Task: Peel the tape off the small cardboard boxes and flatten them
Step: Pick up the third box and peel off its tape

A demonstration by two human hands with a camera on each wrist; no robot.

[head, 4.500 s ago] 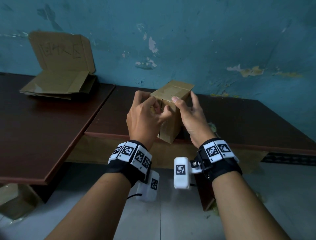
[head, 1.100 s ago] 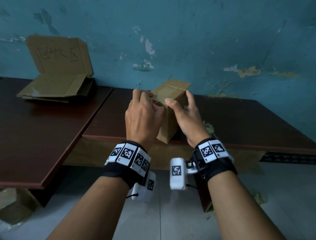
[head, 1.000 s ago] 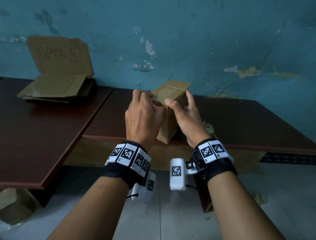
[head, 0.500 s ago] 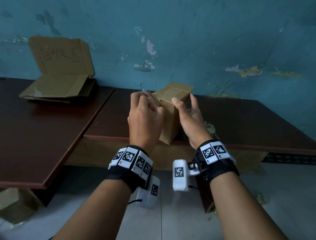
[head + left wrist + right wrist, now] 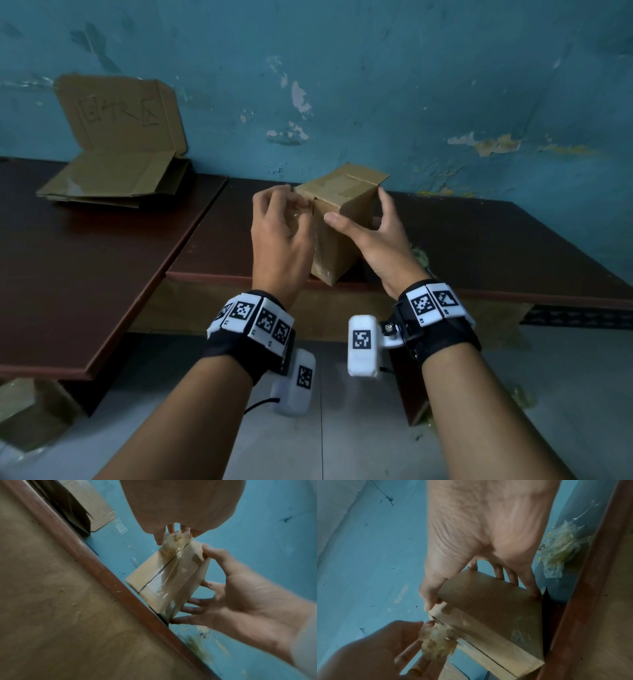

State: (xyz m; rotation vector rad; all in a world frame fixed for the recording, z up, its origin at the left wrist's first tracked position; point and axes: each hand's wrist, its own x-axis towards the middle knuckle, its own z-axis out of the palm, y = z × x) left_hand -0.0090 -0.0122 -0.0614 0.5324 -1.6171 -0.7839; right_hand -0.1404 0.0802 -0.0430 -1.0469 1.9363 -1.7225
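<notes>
On the left table (image 5: 85, 246), against the wall, lies a pile of flattened boxes (image 5: 113, 178) with one sheet propped upright, which I take as work already done. Nearer, on the right table (image 5: 496, 246), the box (image 5: 337, 240) in hand stands tilted on its lower edge at the table's front lip, still in its full shape, so flattening is yet to come for this one. Its right side is held by the right hand (image 5: 373, 236), thumb on the near face and fingers spread along the far side. Beside it the left hand (image 5: 279, 236) pinches a crumpled wad of tape (image 5: 175, 540) at the box's upper corner; the strip is lifted there but farther down lies glossy and stuck along the seam, and it seems to wrap round the bottom edge. Just right of the box sits a heap of peeled tape (image 5: 559, 547). My reading: the peel on this box is about begun, most of the strip remaining, and whether more boxes wait I cannot tell.
</notes>
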